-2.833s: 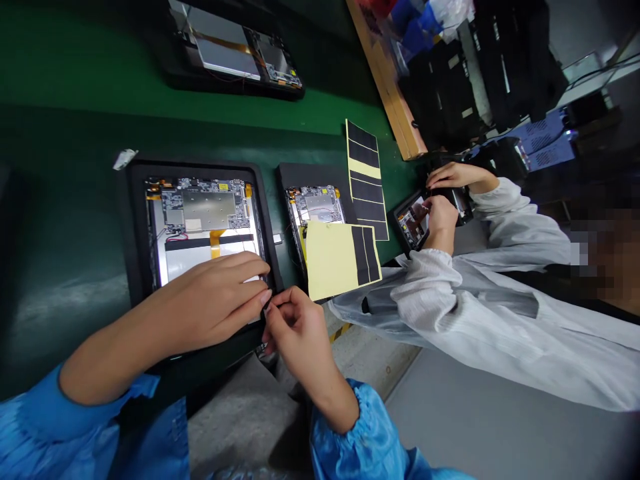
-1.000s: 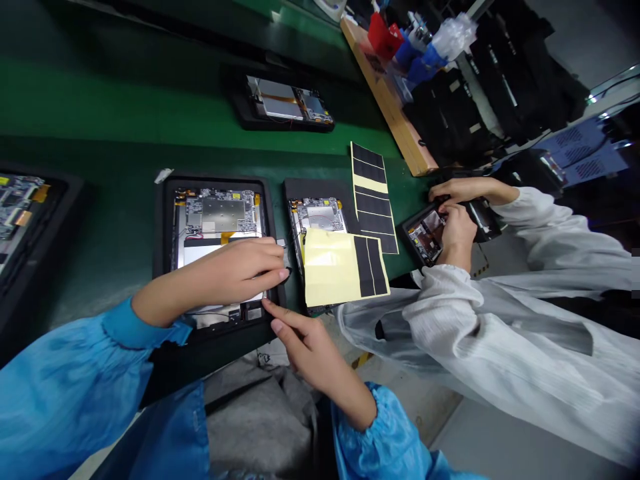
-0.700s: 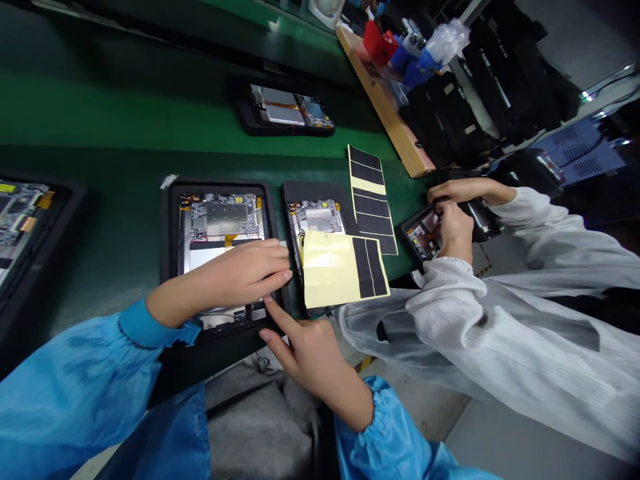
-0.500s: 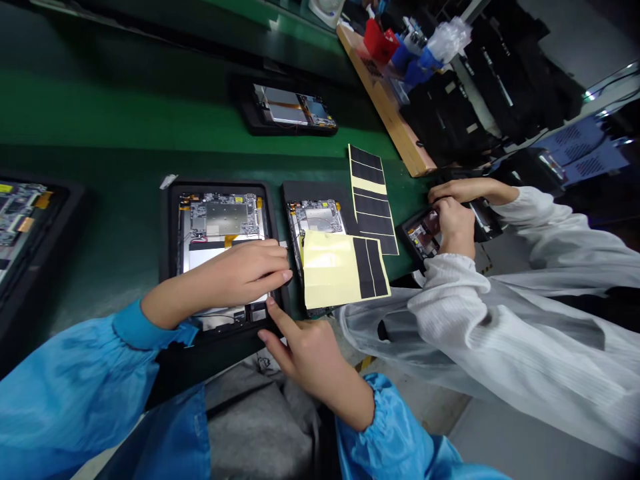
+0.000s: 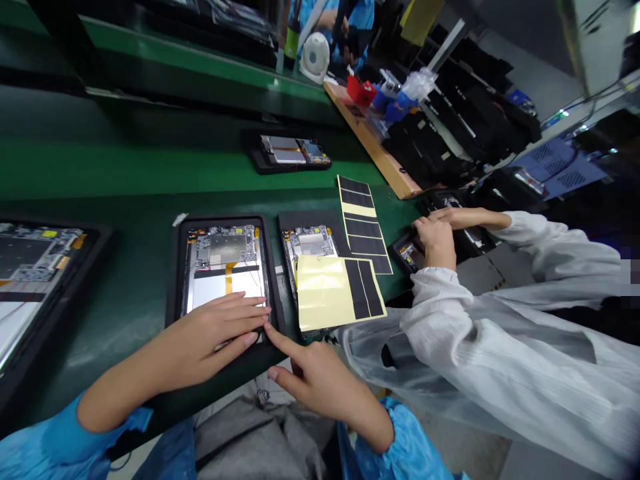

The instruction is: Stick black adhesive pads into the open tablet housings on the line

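An opened tablet [image 5: 227, 248], with its circuit board and silver battery showing, lies in a black tray [image 5: 171, 293] in front of me. My left hand [image 5: 220, 333] rests across its lower part, fingers stretched out towards the right edge. My right hand [image 5: 317, 377] reaches in from the lower right. Its index fingertip presses at the tablet's right edge, close to the left fingertips, and its thumb is held apart. Neither hand visibly holds anything. The lower part of the tablet is hidden under my left hand.
To the right, a yellow backing sheet [image 5: 323, 290] with black strips covers part of another opened tablet [image 5: 310, 241]; a second strip sheet [image 5: 363, 227] lies beyond. More open tablets sit at left [image 5: 30, 267] and behind [image 5: 293, 152]. A co-worker's hands [image 5: 440, 233] handle a device at right.
My view has tilted upward, showing more of the back. My left hand has slid lower on the tablet, uncovering more of the battery. My right index finger stays by the right edge.
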Available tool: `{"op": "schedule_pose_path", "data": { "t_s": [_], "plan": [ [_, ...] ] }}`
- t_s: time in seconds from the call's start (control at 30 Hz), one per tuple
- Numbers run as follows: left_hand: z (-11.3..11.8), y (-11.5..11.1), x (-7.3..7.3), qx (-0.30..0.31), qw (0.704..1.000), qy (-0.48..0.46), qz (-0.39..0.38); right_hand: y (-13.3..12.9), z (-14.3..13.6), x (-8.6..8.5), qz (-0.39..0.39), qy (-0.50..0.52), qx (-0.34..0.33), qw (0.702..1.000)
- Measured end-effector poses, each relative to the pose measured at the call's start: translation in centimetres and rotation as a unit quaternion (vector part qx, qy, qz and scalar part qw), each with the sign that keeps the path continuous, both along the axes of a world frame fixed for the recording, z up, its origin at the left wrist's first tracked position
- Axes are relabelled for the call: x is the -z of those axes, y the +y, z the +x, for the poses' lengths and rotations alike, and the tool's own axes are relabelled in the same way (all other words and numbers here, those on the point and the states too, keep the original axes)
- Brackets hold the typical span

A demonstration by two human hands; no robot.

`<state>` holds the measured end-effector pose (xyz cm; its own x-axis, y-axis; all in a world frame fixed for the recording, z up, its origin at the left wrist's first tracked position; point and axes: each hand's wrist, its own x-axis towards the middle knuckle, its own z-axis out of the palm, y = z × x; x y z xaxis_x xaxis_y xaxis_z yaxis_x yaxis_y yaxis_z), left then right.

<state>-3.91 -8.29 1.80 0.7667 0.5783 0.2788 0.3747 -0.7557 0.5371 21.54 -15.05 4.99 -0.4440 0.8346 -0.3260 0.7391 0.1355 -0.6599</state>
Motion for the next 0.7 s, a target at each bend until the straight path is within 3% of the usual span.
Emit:
{"op": "schedule_pose_path", "data": {
  "t_s": [0.1, 0.17, 0.37, 0.5, 0.7],
  "plan": [
    [0.2, 0.3, 0.5, -0.015, 0.999, 0.018, -0.024, 0.9, 0.0, -0.6, -0.004, 0.150, 0.139, 0.979],
    [0.3, 0.4, 0.5, -0.020, 0.999, 0.018, -0.040, 1.7, -0.6, -1.1, -0.007, 0.230, 0.192, 0.954],
    [0.6, 0.2, 0.6, -0.016, 0.997, 0.004, -0.079, 3.5, -3.2, -0.9, -0.035, 0.290, 0.170, 0.941],
    [0.8, 0.3, 0.5, -0.007, 0.997, 0.005, -0.071, 4.5, -2.9, -0.6, -0.106, 0.358, 0.212, 0.903],
    [0.9, 1.6, -0.2, -0.011, 0.998, -0.039, -0.047, 6.7, -0.7, -2.2, 0.027, 0.387, 0.335, 0.859]
  ]
}}
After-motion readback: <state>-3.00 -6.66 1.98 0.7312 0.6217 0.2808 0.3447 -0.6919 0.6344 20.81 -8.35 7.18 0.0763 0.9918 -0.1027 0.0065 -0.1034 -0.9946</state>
